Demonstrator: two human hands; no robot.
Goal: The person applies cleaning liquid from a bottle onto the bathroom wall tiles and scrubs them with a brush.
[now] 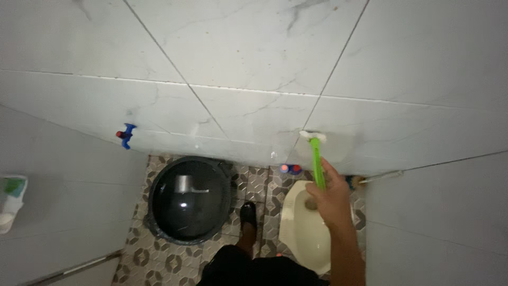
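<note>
Right hand [332,198] outstretched, fist wrapped around green brush [317,159], bristles pressed on wall tile [254,114] above; left hand unseen.

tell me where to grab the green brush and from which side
Probably by the lower end of the green brush handle, where the right hand already wraps it, coming from below. The handle is long and thin, and its white head is pressed against the wall tile, so the top end is blocked.
</note>
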